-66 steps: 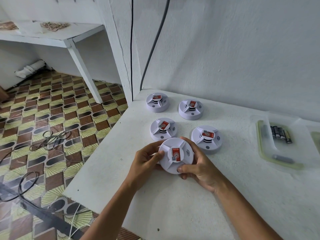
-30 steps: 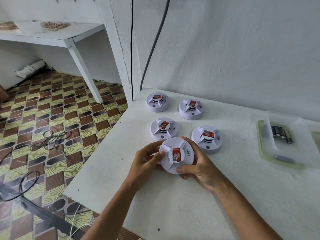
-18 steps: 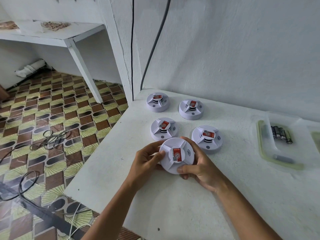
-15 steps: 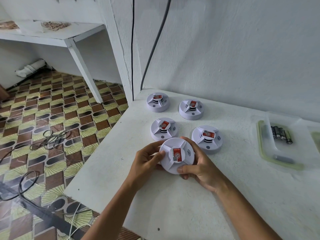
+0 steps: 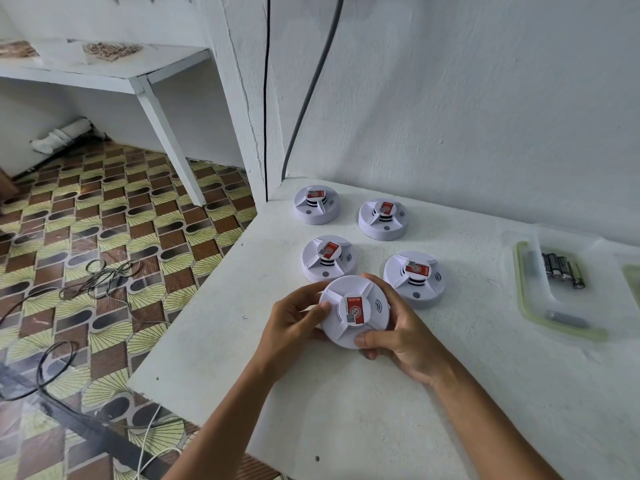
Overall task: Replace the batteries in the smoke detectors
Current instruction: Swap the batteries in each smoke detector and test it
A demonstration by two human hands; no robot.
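Gripped from both sides, just above the desk (image 5: 346, 410) near its front-left part: the nearest smoke detector (image 5: 354, 311). Left hand (image 5: 294, 322) curled round the left rim, thumb pressed on the top face. Right hand (image 5: 401, 336) curled round the right and lower rim, thumb laid along the near edge. Probably the opening step on detector 1 of 5: a 2-handed hold that looks set for twisting the body off its base, though whether it is turning cannot be told. Next move likely calls for opposed twisting by the 2 hands, or flipping it over to reach the battery door, with a firm hold so the smooth round shell does not slip.

Round, white, low-domed plastic, 3 raised ribs running to a central cap with a red label and a small code square, sound slots to the right of the cap. Shell closed, no battery visible.

Just beyond, 4 more detectors (image 5: 414, 279) of the same kind, face up in 2 rows, apparently untouched. Off to the right, well apart, a clear tray (image 5: 526, 306) holding a cluster of batteries (image 5: 562, 270) and 2 grey cylinders. Behind all, a white wall with 2 cables (image 5: 266, 98) running down.
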